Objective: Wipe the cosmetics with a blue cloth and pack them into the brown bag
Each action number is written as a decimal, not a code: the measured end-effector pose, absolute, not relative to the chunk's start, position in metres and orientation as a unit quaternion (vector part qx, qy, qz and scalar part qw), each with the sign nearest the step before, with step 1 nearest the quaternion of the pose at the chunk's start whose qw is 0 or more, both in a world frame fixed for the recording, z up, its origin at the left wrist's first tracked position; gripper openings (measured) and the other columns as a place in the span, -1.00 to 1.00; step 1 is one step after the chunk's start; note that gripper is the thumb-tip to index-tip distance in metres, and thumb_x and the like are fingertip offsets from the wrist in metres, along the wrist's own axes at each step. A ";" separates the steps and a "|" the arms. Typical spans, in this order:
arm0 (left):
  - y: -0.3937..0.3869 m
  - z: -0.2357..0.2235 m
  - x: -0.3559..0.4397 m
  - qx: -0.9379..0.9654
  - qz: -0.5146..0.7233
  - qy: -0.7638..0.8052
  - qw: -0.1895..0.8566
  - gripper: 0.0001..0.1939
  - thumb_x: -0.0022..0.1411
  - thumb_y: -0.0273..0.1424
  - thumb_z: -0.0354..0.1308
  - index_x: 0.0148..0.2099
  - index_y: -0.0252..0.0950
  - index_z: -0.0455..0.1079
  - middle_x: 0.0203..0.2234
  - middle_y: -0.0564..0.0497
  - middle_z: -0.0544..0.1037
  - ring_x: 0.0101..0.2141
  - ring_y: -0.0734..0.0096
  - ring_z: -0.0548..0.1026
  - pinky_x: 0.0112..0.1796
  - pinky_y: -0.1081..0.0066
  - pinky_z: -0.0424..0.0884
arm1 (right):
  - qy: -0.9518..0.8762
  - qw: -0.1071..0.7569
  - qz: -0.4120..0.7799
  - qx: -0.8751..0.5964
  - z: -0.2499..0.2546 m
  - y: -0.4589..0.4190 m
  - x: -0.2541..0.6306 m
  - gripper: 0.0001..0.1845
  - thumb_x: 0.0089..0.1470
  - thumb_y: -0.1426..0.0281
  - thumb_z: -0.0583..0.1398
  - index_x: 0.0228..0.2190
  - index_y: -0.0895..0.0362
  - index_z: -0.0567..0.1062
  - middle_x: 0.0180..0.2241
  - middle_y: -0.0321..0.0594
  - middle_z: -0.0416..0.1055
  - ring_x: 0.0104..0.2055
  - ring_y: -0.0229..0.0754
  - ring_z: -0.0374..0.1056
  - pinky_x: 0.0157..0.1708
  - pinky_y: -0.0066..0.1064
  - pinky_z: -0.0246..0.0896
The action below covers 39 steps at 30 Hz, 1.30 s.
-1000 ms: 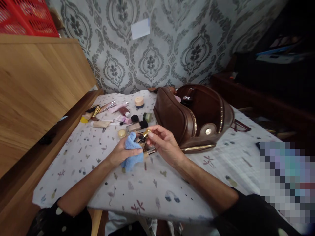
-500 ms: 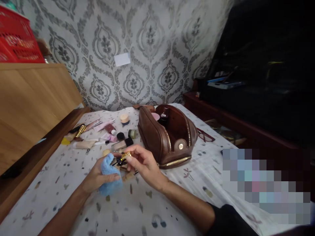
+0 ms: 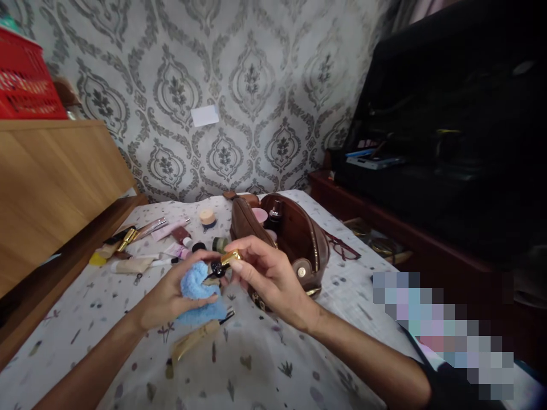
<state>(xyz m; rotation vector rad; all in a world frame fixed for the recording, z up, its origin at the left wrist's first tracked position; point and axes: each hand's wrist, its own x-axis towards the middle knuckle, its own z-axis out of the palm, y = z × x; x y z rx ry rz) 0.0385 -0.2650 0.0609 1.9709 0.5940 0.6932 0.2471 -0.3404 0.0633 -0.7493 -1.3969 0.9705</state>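
My left hand [image 3: 160, 299] is closed on a light blue cloth [image 3: 200, 304], a fold of it standing up between thumb and fingers. The fingertips of my right hand [image 3: 276, 279] pinch a small black item with a shiny gold cap [image 3: 232, 258], whose dark end is close against the cloth. What kind of item it is I cannot make out. Behind my right hand stands an unzipped brown leather toiletry bag [image 3: 240, 221], with a dark bottle [image 3: 276, 212] and a round pink item [image 3: 258, 215] inside. A gold-beige tube [image 3: 194, 340] lies below the cloth.
Several cosmetic tubes lie to the left, including a beige tube [image 3: 130, 266], with a cream-lidded jar [image 3: 207, 217] behind them. Red-framed glasses [image 3: 344, 248] rest right of the bag. A wooden cabinet [image 3: 55, 171] borders the left, a dark screen [image 3: 448, 114] the right.
The view has shifted slightly. Both hands, with the cloth and the gold-capped item, have moved right toward the bag, and my right hand covers part of it. The gold-beige tube shows more fully.
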 end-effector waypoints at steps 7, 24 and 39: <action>-0.248 0.074 0.075 0.848 0.292 0.182 0.404 -0.41 0.16 -0.38 0.35 0.23 -0.14 0.33 0.06 -0.07 0.53 -0.04 0.21 0.55 -0.02 0.36 0.48 | -0.608 0.600 0.384 -0.351 0.082 -0.332 0.279 -0.64 0.16 0.09 0.27 -0.23 0.13 0.45 -0.53 -0.35 0.40 -0.54 -0.33 0.29 -0.54 -0.49 0.23; -0.157 0.106 0.193 0.976 0.138 0.169 -0.014 -0.79 0.25 -0.38 0.02 -0.17 -0.26 0.46 -0.18 -0.08 0.61 -0.11 0.16 0.56 -0.06 0.33 0.39 | -0.638 0.247 -0.118 -0.720 0.120 -0.239 0.361 -0.78 0.23 0.37 0.14 -0.13 0.10 0.52 -0.22 -0.14 0.58 -0.21 -0.08 0.44 -0.30 -0.37 0.15; -0.164 0.103 0.209 0.970 -0.130 0.185 -0.085 -0.88 0.19 -0.45 0.06 -0.23 -0.27 0.40 -0.22 -0.12 0.66 -0.15 0.09 0.60 0.08 0.06 0.20 | -0.660 0.077 -0.135 -0.735 0.118 -0.212 0.360 -0.68 0.27 0.38 0.08 -0.09 0.15 0.58 -0.13 0.04 0.54 0.00 0.01 0.39 -0.12 -0.34 0.23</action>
